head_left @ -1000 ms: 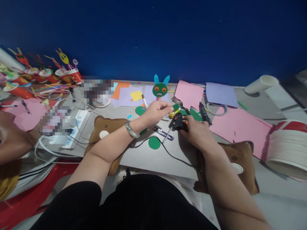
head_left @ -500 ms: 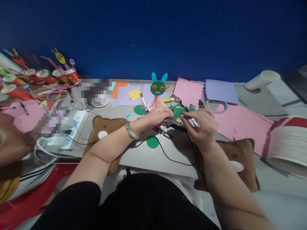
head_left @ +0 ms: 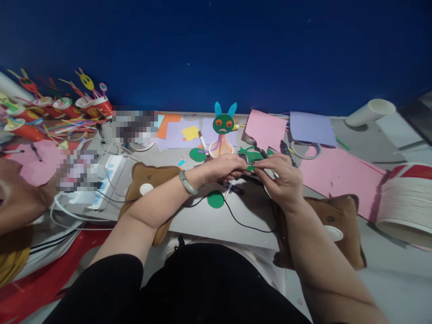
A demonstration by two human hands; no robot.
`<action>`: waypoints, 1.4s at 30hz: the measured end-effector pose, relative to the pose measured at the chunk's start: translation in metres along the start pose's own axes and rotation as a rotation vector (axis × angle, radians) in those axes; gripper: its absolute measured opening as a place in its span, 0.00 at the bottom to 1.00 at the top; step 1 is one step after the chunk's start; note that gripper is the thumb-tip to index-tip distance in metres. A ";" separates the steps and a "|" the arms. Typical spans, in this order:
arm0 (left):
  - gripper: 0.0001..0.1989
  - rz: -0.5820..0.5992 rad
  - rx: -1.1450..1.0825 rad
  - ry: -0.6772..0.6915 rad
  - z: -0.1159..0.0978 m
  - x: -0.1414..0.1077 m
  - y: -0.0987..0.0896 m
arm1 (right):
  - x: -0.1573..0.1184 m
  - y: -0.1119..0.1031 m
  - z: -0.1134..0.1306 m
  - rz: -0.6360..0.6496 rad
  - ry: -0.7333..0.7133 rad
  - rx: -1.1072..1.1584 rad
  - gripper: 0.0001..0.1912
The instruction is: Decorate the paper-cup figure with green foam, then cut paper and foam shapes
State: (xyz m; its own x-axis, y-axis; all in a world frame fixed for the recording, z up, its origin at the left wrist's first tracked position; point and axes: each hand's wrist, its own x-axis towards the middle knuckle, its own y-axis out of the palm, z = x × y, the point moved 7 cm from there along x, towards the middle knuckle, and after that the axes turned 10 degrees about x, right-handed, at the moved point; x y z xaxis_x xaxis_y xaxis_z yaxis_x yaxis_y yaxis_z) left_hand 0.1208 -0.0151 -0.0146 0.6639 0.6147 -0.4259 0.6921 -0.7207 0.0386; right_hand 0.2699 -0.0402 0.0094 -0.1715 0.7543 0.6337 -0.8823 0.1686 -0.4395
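My left hand [head_left: 229, 166], with a bangle on its wrist, is closed in a pinch near the middle of the table. My right hand [head_left: 280, 175] pinches just to its right. Between the fingertips shows a small bit of green, too small to make out well. Green paper pieces [head_left: 251, 153] lie just behind the fingers. A paper cup [head_left: 213, 149] stands behind my left hand, with a green face with blue ears [head_left: 223, 123] above it. One green circle [head_left: 215, 199] lies in front of my hands, near a black cable [head_left: 236, 220].
Brown cushions [head_left: 138, 177] lie under both forearms. Pink sheets [head_left: 340, 175] and a large white roll [head_left: 405, 202] are at the right. Red cups [head_left: 103, 108] with decorated sticks stand far left, beyond a power strip [head_left: 110, 180]. A person's arm [head_left: 20, 198] is at the left edge.
My hands have come closer together, and a bit of green now shows between the fingertips. The dark tool that lay under my fingers is now mostly hidden.
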 end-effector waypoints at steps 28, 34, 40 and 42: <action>0.14 -0.589 1.648 0.556 -0.037 0.003 -0.016 | 0.006 0.016 -0.051 0.078 0.324 -0.009 0.06; 0.17 -0.596 1.607 0.541 -0.033 0.021 -0.015 | 0.006 0.018 -0.052 0.121 0.306 -0.038 0.03; 0.17 -0.541 1.612 0.462 -0.033 0.021 -0.020 | 0.005 0.017 -0.050 0.092 0.344 -0.012 0.02; 0.16 -0.544 1.593 0.451 -0.035 0.019 -0.023 | 0.005 0.016 -0.049 0.067 0.365 0.025 0.03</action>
State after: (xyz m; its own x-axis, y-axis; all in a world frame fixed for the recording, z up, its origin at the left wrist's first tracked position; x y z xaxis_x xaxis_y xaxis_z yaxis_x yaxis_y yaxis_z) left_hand 0.1275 0.0238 0.0080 0.6818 0.7072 0.1873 0.0956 0.1677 -0.9812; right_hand 0.2770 -0.0026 -0.0260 -0.0656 0.9405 0.3333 -0.8855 0.0991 -0.4539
